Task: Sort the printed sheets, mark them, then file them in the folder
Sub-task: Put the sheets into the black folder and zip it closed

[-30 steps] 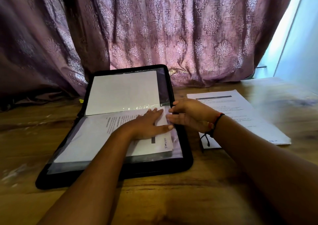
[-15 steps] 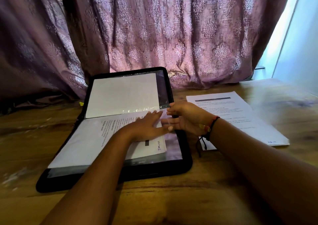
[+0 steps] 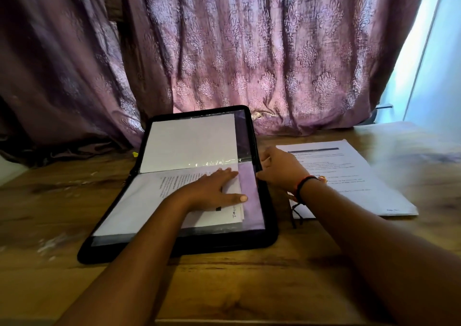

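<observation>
A patterned mauve curtain hangs across the whole back, from 9 o'clock round to 2 o'clock. Below it a wooden desk fills the near half. An open black zip folder lies on the desk just left of centre, its far flap tilted up toward 12 o'clock with a blank white page under clear plastic. At 3 o'clock of the folder, just beside it, a stack of printed sheets lies flat on the desk. In the folder's near half a printed sheet lies partly inside a clear sleeve. The left hand rests palm-down on that sheet, its fingers straight and spread, pointing to 2 o'clock. The right hand is at the folder's 3 o'clock rim, fingers bent toward the sleeve's edge; blur hides whether they pinch it. A dark thread bracelet circles the right wrist.
</observation>
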